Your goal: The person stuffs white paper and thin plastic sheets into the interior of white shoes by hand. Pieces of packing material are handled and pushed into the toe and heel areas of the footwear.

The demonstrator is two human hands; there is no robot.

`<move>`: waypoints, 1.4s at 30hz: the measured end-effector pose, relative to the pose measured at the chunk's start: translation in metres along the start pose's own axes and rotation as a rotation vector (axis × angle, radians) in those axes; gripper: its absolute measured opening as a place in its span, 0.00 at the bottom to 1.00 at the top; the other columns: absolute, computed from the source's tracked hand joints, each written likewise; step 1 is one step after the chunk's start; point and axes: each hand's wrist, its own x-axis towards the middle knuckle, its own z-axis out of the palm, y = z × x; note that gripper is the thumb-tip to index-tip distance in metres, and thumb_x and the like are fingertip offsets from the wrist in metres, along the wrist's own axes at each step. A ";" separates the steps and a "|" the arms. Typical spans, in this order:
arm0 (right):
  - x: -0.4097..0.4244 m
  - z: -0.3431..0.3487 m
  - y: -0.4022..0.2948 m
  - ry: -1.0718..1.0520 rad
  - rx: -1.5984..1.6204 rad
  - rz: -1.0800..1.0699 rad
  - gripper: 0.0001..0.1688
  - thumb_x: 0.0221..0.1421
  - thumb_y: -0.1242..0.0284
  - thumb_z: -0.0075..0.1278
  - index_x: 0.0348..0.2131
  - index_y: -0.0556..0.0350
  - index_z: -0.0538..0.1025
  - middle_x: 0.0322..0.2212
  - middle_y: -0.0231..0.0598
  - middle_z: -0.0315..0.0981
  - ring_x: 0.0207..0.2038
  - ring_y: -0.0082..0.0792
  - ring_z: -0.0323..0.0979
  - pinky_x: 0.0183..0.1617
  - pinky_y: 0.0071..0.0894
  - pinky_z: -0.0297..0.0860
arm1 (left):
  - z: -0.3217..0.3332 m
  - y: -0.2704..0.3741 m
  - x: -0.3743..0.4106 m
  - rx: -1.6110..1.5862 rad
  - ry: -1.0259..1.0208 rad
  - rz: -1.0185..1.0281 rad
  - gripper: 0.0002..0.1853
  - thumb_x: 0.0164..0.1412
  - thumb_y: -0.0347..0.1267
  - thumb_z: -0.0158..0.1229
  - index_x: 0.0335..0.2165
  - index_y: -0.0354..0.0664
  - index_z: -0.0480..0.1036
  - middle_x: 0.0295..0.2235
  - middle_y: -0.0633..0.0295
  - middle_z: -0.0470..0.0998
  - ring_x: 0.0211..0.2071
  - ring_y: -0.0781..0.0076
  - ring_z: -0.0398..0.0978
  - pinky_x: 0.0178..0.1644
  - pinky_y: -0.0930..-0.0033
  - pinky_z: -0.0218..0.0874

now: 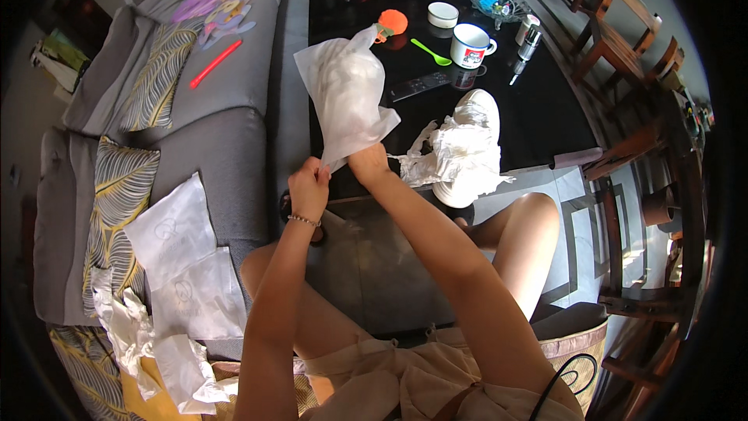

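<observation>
My left hand [310,189] pinches the lower edge of a translucent white bag [347,88] above the black table's near left part. My right hand [368,162] reaches into the bag's mouth; its fingers are hidden, so what they hold cannot be told. Something pale and bulky fills the bag, its shape only dimly visible. Right of it, a white shoe [479,108] lies on the table's near edge with crumpled white paper [461,149] around and over its middle. An orange pompom [392,22] lies just beyond the bag.
On the black table [526,128] are a remote control [419,86], a green spoon [432,52], an enamel mug [469,47], a white round container [442,14] and a glass bowl [497,3]. Flat white bags [172,234] and crumpled paper [131,327] lie on the grey sofa [204,152].
</observation>
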 end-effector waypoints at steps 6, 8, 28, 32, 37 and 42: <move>0.023 0.004 0.005 0.080 0.054 -0.032 0.17 0.52 0.74 0.39 0.42 0.54 0.72 0.40 0.49 0.71 0.41 0.49 0.71 0.43 0.44 0.69 | -0.002 -0.008 0.019 -0.057 0.081 -0.074 0.02 0.50 0.25 0.57 0.26 0.37 0.72 0.20 0.53 0.76 0.23 0.55 0.75 0.28 0.61 0.65; 0.027 0.002 0.003 -0.096 0.049 0.076 0.18 0.50 0.75 0.41 0.42 0.55 0.72 0.41 0.51 0.70 0.43 0.51 0.69 0.43 0.44 0.69 | 0.001 -0.007 0.022 -0.080 0.090 -0.126 0.04 0.51 0.25 0.56 0.30 0.38 0.72 0.21 0.54 0.76 0.23 0.56 0.75 0.29 0.62 0.65; -0.102 -0.124 -0.052 -0.102 0.332 -0.044 0.16 0.47 0.80 0.50 0.39 0.56 0.76 0.41 0.50 0.71 0.43 0.50 0.71 0.47 0.38 0.68 | -0.031 0.032 -0.086 0.047 0.110 0.048 0.24 0.47 0.29 0.60 0.47 0.46 0.70 0.51 0.50 0.64 0.47 0.54 0.68 0.52 0.60 0.60; -0.120 -0.180 -0.044 -0.223 0.330 -0.080 0.17 0.48 0.80 0.50 0.42 0.55 0.75 0.42 0.50 0.71 0.42 0.49 0.72 0.45 0.36 0.69 | -0.112 0.048 -0.105 0.008 0.093 -0.029 0.23 0.48 0.31 0.61 0.46 0.45 0.70 0.50 0.50 0.67 0.49 0.53 0.67 0.52 0.60 0.61; -0.163 -0.217 -0.035 -0.271 0.478 0.109 0.15 0.49 0.83 0.51 0.40 0.60 0.75 0.38 0.46 0.74 0.39 0.34 0.73 0.40 0.26 0.69 | -0.204 0.007 -0.200 0.174 0.205 -0.044 0.20 0.50 0.32 0.60 0.44 0.45 0.73 0.46 0.48 0.71 0.46 0.51 0.70 0.50 0.61 0.63; -0.220 -0.226 0.000 -0.263 0.471 0.140 0.04 0.47 0.81 0.55 0.27 0.66 0.77 0.36 0.47 0.75 0.36 0.35 0.73 0.41 0.30 0.69 | -0.273 -0.036 -0.323 0.362 0.279 -0.289 0.12 0.48 0.26 0.59 0.35 0.40 0.76 0.38 0.52 0.76 0.38 0.55 0.75 0.42 0.63 0.67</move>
